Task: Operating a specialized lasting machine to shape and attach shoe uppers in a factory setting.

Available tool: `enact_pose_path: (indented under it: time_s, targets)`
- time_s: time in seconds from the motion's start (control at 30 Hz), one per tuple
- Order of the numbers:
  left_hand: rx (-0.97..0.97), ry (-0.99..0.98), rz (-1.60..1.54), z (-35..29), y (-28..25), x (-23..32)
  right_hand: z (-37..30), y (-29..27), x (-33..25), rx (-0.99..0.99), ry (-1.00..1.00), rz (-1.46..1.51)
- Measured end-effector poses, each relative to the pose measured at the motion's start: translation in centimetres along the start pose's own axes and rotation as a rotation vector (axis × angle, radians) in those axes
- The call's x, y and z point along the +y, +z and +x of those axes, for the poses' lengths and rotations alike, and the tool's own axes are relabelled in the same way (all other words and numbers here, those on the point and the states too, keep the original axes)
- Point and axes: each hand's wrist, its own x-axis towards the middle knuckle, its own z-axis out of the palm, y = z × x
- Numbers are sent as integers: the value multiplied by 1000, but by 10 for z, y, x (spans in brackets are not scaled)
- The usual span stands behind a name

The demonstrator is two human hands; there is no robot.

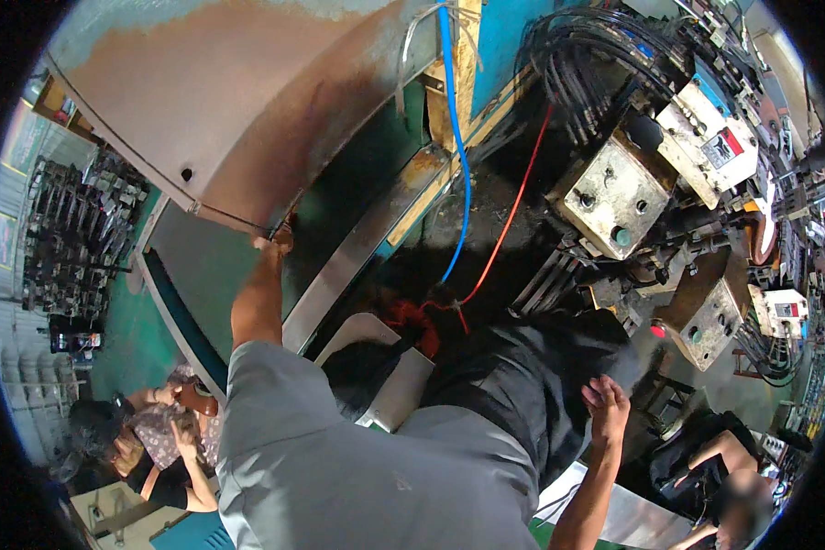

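Note:
My left hand (277,241) is stretched forward, its fingers closed at the lower corner of a large curved metal panel (247,128) stained with brown dust. The fingertips are partly hidden at that rim. A small dark hole shows in the panel, left of the hand. My right hand (607,399) hangs at the right beside my dark trousers (522,385), palm partly turned up. Its fingers are loosely bent and a little apart, and nothing shows in them.
A blue hose (467,197) and a red hose (515,215) hang ahead. Grimy control boxes (614,197) with knobs and black cables stand at the right. A metal rail (348,270) runs beside my left arm. One person (170,440) is at lower left, another (729,467) at lower right.

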Motion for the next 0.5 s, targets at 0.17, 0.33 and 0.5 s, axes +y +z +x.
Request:
enact_pose_path:
  time_s: [0.17,0.33,0.5]
  targets:
    - [-72,-22,92,112,-200,-141,-92,-65,-7,373,-84,-51]
    - [-550,-391,-1277,55,-122,-137,-125,-73,32,534,-68,-7]
    - [-729,-28,-2751,104,-140,-178,-209,-140,172,1002,-130,-297]
